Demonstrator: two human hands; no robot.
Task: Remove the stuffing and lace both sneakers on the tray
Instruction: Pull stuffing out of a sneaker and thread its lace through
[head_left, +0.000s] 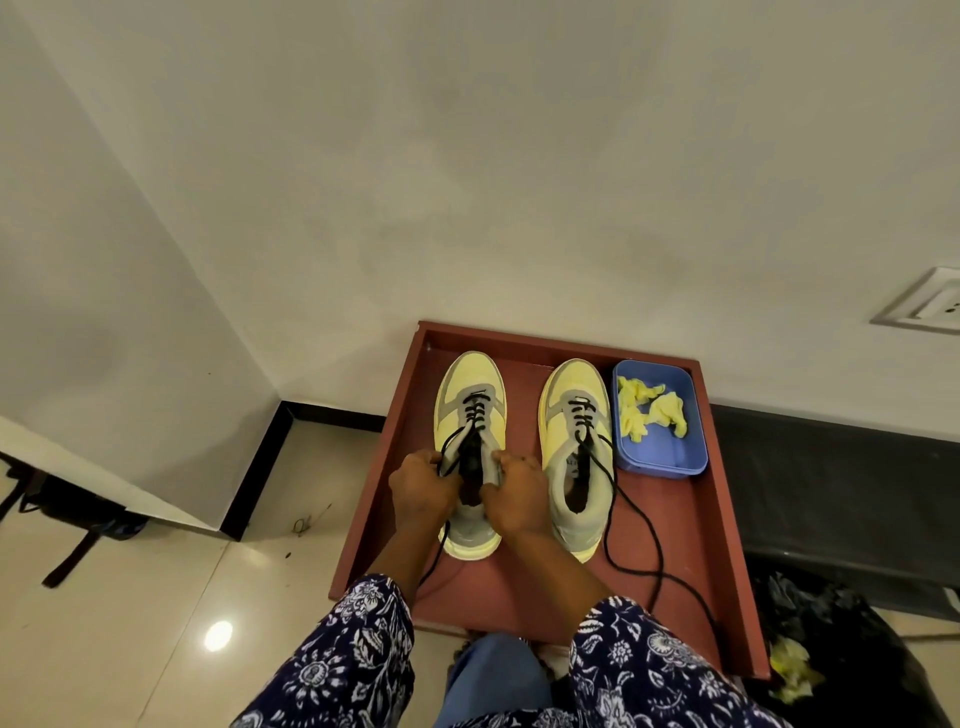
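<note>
Two yellow and grey sneakers stand side by side, toes away from me, on a red-brown tray (691, 545). My left hand (422, 486) and my right hand (511, 491) are at the collar of the left sneaker (470, 384), each gripping its black lace by the upper eyelets. That shoe's lace is threaded through the lower eyelets. The right sneaker (574, 410) is partly laced, and its loose black lace (636, 525) trails over the tray toward me. Crumpled yellow stuffing paper (652, 410) lies in a blue tub (662, 462) at the tray's back right.
The tray sits against a white wall. A black bag (841, 649) with more yellow paper lies on the floor at the right. A dark bench (841, 483) runs along the right. Tiled floor spreads to the left, with a wall socket (930, 306) at far right.
</note>
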